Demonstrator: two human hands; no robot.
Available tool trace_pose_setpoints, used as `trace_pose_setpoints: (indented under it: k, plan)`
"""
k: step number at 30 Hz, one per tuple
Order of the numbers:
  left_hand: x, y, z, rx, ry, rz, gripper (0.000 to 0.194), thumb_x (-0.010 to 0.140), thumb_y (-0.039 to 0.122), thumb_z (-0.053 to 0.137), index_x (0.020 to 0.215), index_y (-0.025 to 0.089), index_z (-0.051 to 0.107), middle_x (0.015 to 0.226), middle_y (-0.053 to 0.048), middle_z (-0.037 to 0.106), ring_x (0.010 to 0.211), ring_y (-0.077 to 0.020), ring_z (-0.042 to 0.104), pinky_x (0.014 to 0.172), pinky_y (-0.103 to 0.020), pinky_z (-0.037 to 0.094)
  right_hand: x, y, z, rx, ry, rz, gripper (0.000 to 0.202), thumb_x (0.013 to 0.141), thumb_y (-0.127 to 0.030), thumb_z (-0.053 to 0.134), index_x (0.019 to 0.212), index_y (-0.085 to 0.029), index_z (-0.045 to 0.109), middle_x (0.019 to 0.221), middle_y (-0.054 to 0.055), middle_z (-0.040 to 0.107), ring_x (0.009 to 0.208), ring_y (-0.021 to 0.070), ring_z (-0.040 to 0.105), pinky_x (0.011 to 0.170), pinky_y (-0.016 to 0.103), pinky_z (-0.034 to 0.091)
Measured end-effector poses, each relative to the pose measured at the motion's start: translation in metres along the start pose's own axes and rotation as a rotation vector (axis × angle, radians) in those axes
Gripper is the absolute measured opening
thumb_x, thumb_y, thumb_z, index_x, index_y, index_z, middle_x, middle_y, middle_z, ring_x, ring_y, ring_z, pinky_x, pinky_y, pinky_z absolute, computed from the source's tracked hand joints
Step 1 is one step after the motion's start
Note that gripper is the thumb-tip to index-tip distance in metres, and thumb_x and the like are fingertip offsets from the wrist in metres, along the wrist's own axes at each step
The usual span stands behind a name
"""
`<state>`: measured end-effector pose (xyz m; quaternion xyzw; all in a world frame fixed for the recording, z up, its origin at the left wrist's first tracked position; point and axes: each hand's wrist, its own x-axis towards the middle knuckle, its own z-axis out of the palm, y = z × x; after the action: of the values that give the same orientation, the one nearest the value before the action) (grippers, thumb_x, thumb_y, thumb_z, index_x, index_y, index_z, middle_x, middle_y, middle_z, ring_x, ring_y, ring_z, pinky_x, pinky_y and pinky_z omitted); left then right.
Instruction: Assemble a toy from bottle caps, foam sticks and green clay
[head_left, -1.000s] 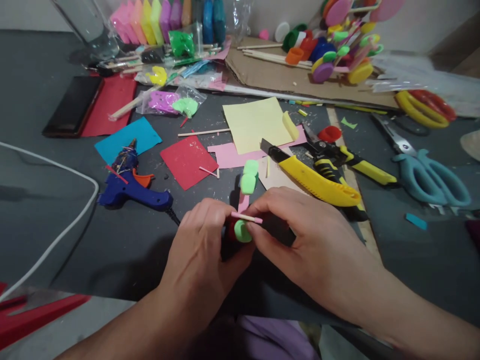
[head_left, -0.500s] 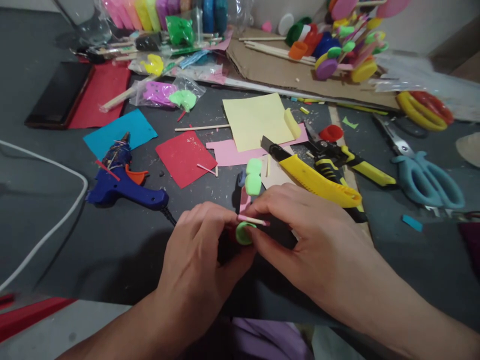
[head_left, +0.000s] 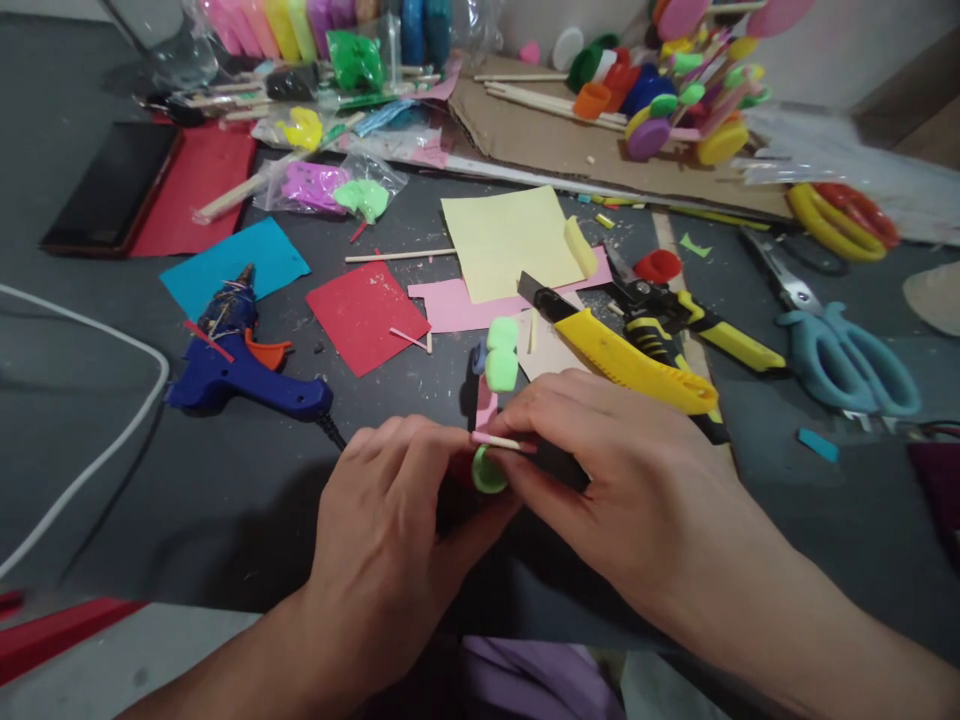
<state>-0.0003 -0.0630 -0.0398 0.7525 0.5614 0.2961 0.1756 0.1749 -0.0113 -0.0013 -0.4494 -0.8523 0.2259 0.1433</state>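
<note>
Between my two hands is a small craft model. Its light green clay blocks (head_left: 502,355) stick up at the far end, beside a blue-grey round piece (head_left: 478,357), and a pink strip (head_left: 486,408) runs below them. A green bottle cap (head_left: 489,470) sits at the near end. My left hand (head_left: 394,515) is closed around the near left side, its index fingertip at the end of a short pink-tipped stick (head_left: 499,441). My right hand (head_left: 607,470) pinches the model from the right, its thumb and index finger by that stick. The fingers hide part of the model.
A blue glue gun (head_left: 247,375) lies at left, near a white cable (head_left: 154,360). Right of the hands are a yellow utility knife (head_left: 637,360), pliers (head_left: 731,335) and scissors (head_left: 847,355). Paper pieces (head_left: 367,318) lie ahead; cardboard (head_left: 540,145) spans the back.
My hands keep their hold on the model, with only a slight shift of the fingers around the short stick. The whole view has moved a little.
</note>
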Motion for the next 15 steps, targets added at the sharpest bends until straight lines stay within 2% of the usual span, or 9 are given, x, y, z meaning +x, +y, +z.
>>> trace_pose_setpoints:
  k: [15]
  plan:
    - [0.0020, -0.0024, 0.0028, -0.062, -0.015, -0.026, 0.016, 0.092, 0.021, 0.068, 0.099, 0.025, 0.054, 0.079, 0.004, 0.066, 0.070, -0.0176, 0.061, 0.065, -0.033, 0.043, 0.0016, 0.0010, 0.0008, -0.038, 0.038, -0.048, 0.013, 0.093, -0.013, 0.060, 0.087, -0.016, 0.071, 0.080, 0.004, 0.069, 0.074, 0.0192, 0.063, 0.065, 0.033, 0.043]
